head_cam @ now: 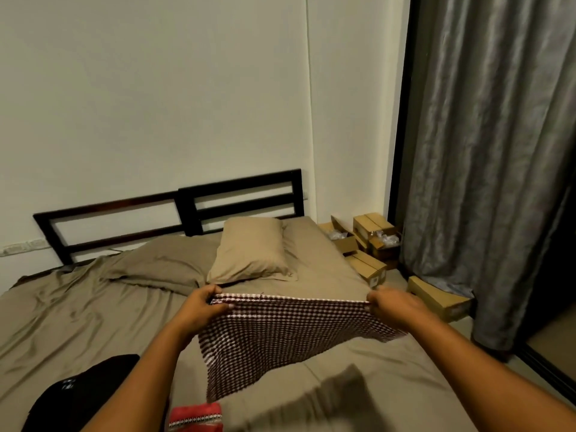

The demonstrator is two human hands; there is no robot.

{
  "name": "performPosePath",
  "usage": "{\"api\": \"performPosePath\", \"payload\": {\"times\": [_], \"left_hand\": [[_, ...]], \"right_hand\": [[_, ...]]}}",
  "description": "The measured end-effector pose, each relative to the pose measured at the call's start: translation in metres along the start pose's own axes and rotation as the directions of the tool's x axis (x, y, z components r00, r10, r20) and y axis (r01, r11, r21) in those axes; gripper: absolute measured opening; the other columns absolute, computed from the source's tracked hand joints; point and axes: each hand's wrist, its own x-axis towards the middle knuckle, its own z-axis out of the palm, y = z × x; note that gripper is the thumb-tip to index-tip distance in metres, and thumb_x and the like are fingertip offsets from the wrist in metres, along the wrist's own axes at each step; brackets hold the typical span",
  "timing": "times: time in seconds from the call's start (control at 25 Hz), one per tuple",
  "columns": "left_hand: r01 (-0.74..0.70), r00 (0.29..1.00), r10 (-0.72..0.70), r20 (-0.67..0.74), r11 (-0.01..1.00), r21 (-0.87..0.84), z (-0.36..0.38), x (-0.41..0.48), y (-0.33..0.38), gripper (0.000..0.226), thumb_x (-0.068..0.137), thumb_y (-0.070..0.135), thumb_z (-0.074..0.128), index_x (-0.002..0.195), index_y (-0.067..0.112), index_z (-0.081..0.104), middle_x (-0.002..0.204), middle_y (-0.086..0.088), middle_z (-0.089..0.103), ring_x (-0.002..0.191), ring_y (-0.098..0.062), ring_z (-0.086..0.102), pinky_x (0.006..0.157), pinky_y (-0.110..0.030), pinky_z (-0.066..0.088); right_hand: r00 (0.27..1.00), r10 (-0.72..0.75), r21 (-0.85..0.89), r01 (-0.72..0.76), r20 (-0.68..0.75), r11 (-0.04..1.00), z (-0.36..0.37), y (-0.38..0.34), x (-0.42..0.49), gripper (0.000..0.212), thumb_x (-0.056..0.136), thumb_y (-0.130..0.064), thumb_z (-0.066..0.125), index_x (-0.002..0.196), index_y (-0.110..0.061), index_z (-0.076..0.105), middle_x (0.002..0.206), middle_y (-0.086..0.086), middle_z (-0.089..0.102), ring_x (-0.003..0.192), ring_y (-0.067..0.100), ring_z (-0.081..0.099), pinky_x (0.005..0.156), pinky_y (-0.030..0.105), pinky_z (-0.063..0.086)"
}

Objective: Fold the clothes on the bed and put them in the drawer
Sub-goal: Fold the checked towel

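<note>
The left hand and right hand each pinch a top corner of the checked cloth, stretched crosswise above the bed; its length hangs toward the person; both hands sit equally near.

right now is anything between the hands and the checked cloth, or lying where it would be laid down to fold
Nothing between them: the left hand and right hand each already grip a top corner of the checked cloth. The bed sheet beneath looks bare; a black garment and red cloth lie nearer.
</note>
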Motion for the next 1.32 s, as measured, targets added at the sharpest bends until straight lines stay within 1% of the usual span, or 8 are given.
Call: {"api": "performPosePath", "payload": {"times": [0.16, 0.28, 0.52, 0.68, 0.84, 0.96, 1.08, 1.32], "left_hand": [[0.152, 0.988, -0.15, -0.028, 0.962, 0.229, 0.008, 0.014, -0.026, 0.018, 0.077, 0.003, 0.079, 0.072, 0.014, 0.065, 0.067, -0.001, 0.068, 0.072, -0.022, 0.064, 0.071, -0.034, 0.05], [0.21, 0.972, -0.16, -0.173, 0.92, 0.331, 0.021, 0.023, -0.024, 0.02, 0.082, 0.006, 0.068, 0.068, 0.018, 0.063, 0.068, -0.003, 0.067, 0.066, -0.02, 0.062, 0.063, -0.03, 0.047], [0.163, 0.867, -0.005, -0.498, 0.948, 0.274, 0.039, 0.023, 0.006, 0.02, 0.088, 0.004, 0.051, 0.084, 0.021, 0.062, 0.085, -0.005, 0.068, 0.076, -0.024, 0.063, 0.069, -0.038, 0.054], [0.071, 0.87, 0.029, -0.492, 0.98, 0.184, 0.071, -0.016, -0.014, 0.024, 0.088, -0.006, 0.053, 0.095, 0.014, 0.064, 0.093, 0.004, 0.066, 0.087, -0.018, 0.062, 0.073, -0.03, 0.042], [0.182, 0.924, -0.107, -0.367, 0.967, 0.177, 0.123, -0.084, -0.071, 0.036, 0.086, -0.011, 0.057, 0.103, 0.019, 0.067, 0.091, 0.005, 0.065, 0.09, -0.022, 0.066, 0.075, -0.022, 0.043], [0.308, 0.942, -0.264, -0.207, 0.926, 0.22, 0.166, -0.133, -0.136, 0.04, 0.086, -0.005, 0.061, 0.109, 0.027, 0.07, 0.099, 0.009, 0.069, 0.096, -0.023, 0.069, 0.077, -0.024, 0.046], [0.38, 0.92, -0.391, -0.023, 0.875, 0.301, 0.2, -0.173, -0.192, 0.032, 0.087, 0.001, 0.067, 0.109, 0.023, 0.073, 0.114, 0.004, 0.07, 0.106, -0.018, 0.066, 0.085, -0.024, 0.042], [0.488, 0.781, -0.595, 0.191, 0.772, 0.408, 0.223, -0.204, -0.243, 0.026, 0.092, 0.008, 0.062, 0.106, 0.026, 0.075, 0.114, 0.001, 0.073, 0.106, -0.018, 0.065, 0.085, -0.023, 0.043]], "right_hand": [[1.0, 0.026, 0.136, -0.027, 0.008, 0.99, 0.011, 0.016, 0.015, 0.021, 0.102, -0.029, 0.046, 0.106, -0.042, 0.061, 0.104, -0.007, 0.063, 0.092, 0.012, 0.06, 0.086, 0.038, 0.056], [0.997, 0.077, 0.294, -0.073, -0.002, 0.953, 0.013, 0.022, 0.036, 0.034, 0.094, -0.014, 0.063, 0.12, -0.036, 0.062, 0.111, -0.004, 0.065, 0.095, 0.016, 0.064, 0.085, 0.037, 0.058], [0.953, 0.116, 0.53, 0.052, -0.279, 0.846, -0.004, 0.027, 0.06, 0.022, 0.101, -0.017, 0.054, 0.116, -0.026, 0.067, 0.108, 0.0, 0.068, 0.092, 0.017, 0.061, 0.077, 0.036, 0.053], [0.879, 0.124, 0.511, 0.148, -0.46, 0.847, 0.044, 0.04, 0.044, 0.017, 0.1, -0.017, 0.056, 0.113, -0.02, 0.066, 0.105, 0.003, 0.067, 0.091, 0.022, 0.062, 0.077, 0.036, 0.052], [0.95, 0.011, 0.456, 0.139, -0.311, 0.879, 0.156, 0.061, 0.003, 0.026, 0.096, -0.007, 0.061, 0.12, -0.016, 0.066, 0.122, 0.01, 0.067, 0.103, 0.032, 0.066, 0.086, 0.041, 0.054], [0.998, -0.069, 0.382, 0.067, -0.008, 0.922, 0.234, 0.076, -0.037, 0.048, 0.086, 0.008, 0.061, 0.13, -0.013, 0.064, 0.139, 0.013, 0.06, 0.12, 0.034, 0.062, 0.1, 0.043, 0.049], [0.964, -0.088, 0.295, 0.011, 0.249, 0.955, 0.29, 0.088, -0.077, 0.051, 0.094, 0.0, 0.056, 0.143, -0.015, 0.054, 0.154, 0.009, 0.047, 0.138, 0.028, 0.05, 0.114, 0.036, 0.037], [0.947, 0.007, 0.084, -0.036, 0.322, 0.996, 0.308, 0.094, -0.111, 0.036, 0.102, -0.025, 0.043, 0.136, -0.029, 0.053, 0.142, -0.002, 0.055, 0.108, 0.027, 0.067, 0.09, 0.037, 0.054]]}}
